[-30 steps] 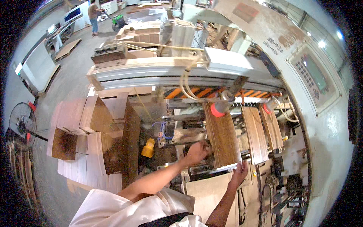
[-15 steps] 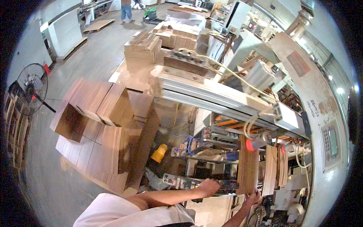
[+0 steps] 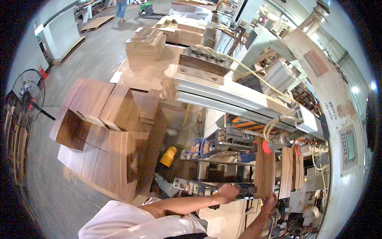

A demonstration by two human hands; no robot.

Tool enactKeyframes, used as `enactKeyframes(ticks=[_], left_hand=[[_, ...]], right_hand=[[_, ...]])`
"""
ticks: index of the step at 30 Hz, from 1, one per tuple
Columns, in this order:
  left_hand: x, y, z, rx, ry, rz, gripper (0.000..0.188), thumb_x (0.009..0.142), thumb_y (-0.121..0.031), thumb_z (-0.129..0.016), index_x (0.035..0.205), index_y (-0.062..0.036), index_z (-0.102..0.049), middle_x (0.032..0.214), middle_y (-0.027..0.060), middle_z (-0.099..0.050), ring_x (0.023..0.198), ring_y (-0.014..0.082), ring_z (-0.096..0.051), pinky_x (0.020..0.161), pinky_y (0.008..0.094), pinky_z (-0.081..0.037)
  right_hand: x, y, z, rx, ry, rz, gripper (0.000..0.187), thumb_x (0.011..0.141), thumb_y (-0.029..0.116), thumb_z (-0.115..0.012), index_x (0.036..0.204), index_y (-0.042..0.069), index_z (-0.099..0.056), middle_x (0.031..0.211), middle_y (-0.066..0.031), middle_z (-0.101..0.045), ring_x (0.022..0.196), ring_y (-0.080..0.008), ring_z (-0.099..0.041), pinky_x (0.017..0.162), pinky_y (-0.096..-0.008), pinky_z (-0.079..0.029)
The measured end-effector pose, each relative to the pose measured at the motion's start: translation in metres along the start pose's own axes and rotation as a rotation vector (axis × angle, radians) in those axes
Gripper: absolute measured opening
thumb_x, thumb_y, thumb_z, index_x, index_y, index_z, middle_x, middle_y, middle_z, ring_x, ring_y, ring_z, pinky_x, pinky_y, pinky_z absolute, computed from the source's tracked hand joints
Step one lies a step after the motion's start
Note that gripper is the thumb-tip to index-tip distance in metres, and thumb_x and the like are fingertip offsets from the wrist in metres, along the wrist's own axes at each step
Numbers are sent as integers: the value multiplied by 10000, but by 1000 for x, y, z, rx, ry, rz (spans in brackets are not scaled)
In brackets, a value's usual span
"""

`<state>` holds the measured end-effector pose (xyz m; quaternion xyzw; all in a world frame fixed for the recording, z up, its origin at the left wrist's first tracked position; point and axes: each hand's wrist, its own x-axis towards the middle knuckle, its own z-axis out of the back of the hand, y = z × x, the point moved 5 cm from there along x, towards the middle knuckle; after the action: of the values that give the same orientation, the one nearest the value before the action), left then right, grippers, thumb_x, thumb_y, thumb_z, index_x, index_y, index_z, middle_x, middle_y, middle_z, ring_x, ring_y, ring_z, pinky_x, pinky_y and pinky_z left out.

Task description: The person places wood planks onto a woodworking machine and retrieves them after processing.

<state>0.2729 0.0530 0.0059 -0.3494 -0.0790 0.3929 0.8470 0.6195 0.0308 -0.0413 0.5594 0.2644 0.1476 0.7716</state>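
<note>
A long brown wooden board (image 3: 264, 169) lies lengthwise on the bed of a woodworking machine (image 3: 238, 99), under its grey beam. My right hand (image 3: 270, 200) is at the board's near end, fingers on its edge. My left hand (image 3: 227, 192) sits to the left of the board on the machine's front rail (image 3: 199, 186), fingers curled; whether it grips anything is unclear. A red round part (image 3: 266, 146) stands at the board's far end. Two more boards (image 3: 286, 171) lie alongside on the right.
Stacks of brown wooden panels (image 3: 107, 119) fill the floor at left, with a yellow cone-shaped object (image 3: 168, 156) beside them. A floor fan (image 3: 28, 93) stands far left. A control panel (image 3: 349, 145) is at right. Lumber piles (image 3: 147, 40) and another person (image 3: 121, 6) are far behind.
The view has swung left and up, so the machine and board now sit lower right. My left hand has come off the board's corner onto the rail; my right hand stays at the board's end.
</note>
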Motion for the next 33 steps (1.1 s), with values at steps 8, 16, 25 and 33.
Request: enactKeyframes(ticks=[8, 16, 25, 33], left_hand=[[-6, -6, 15, -1, 27, 102, 352, 775, -110, -558, 1116, -25, -572, 898, 201, -665, 874, 337, -655, 723, 440, -535], [11, -1, -10, 130, 32, 171, 286, 825, -217, -543, 1039, -29, -572, 837, 200, -656, 809, 363, -649, 685, 464, -530], [9, -11, -3, 137, 15, 214, 344, 857, -253, -514, 1141, -60, -508, 888, 214, -650, 852, 395, -627, 730, 496, -505], [31, -20, 0, -140, -296, 196, 962, 721, -598, -651, 1363, 25, -298, 1434, 237, -300, 1253, 403, -401, 1034, 445, -367]], right_hand=[[17, -16, -8, 145, 224, -63, 284, 863, 272, -617, 1098, 143, -524, 1016, -76, -591, 850, -227, -607, 599, -356, -529], [-9, 7, -21, 136, 191, 22, 265, 854, 244, -630, 1061, 114, -526, 1046, -49, -519, 841, -213, -559, 610, -383, -558], [-12, 9, -19, 257, 338, 177, 335, 833, 310, -663, 1067, 118, -521, 998, -43, -536, 898, -179, -551, 645, -347, -521], [-17, 16, -22, 199, 365, 133, 364, 845, 322, -642, 1103, 110, -496, 1058, -34, -552, 953, -187, -554, 708, -378, -497]])
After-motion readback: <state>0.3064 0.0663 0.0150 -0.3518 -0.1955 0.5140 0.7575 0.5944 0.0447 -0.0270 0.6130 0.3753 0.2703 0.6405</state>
